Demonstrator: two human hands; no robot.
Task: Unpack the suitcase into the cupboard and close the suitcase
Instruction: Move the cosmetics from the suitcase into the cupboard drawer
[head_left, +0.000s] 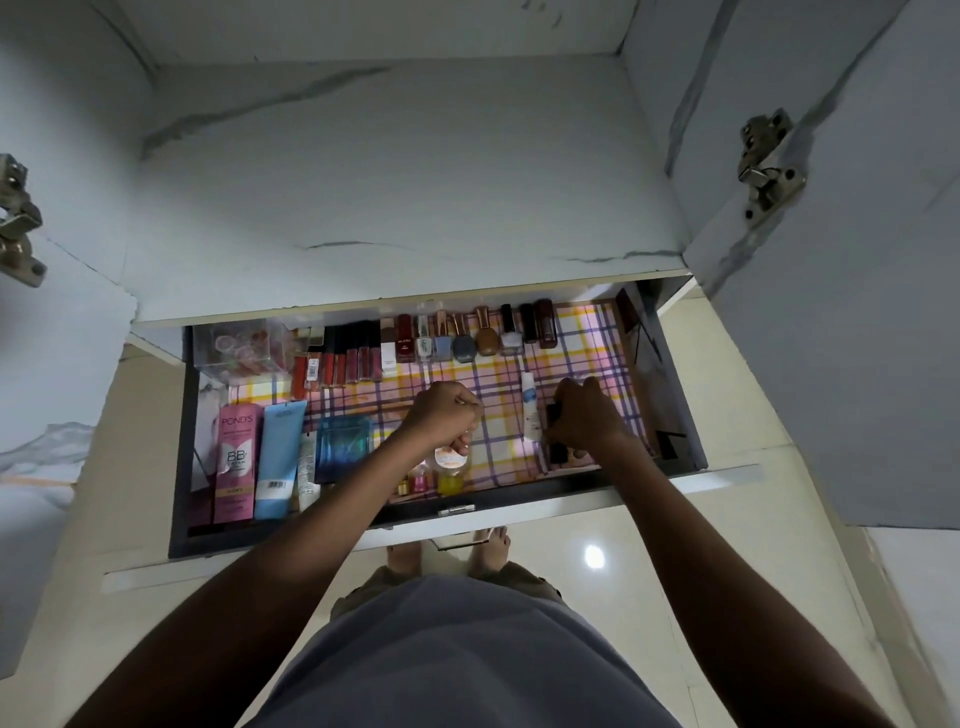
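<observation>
Both hands (447, 410) (587, 415) reach into the cosmetics drawer (675, 364).

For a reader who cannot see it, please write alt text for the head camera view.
Two bare hands, left hand and right hand, arrange cosmetics in an open cupboard drawer lined with checked paper. Nail polish bottles line the back; a pink Pond's tube lies at left.

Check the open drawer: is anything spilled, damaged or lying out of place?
Nothing stands out. The drawer is tidy: nail polish bottles lined along the back, tubes flat at the left, no spills. Left hand and right hand are arranging small items.
</observation>
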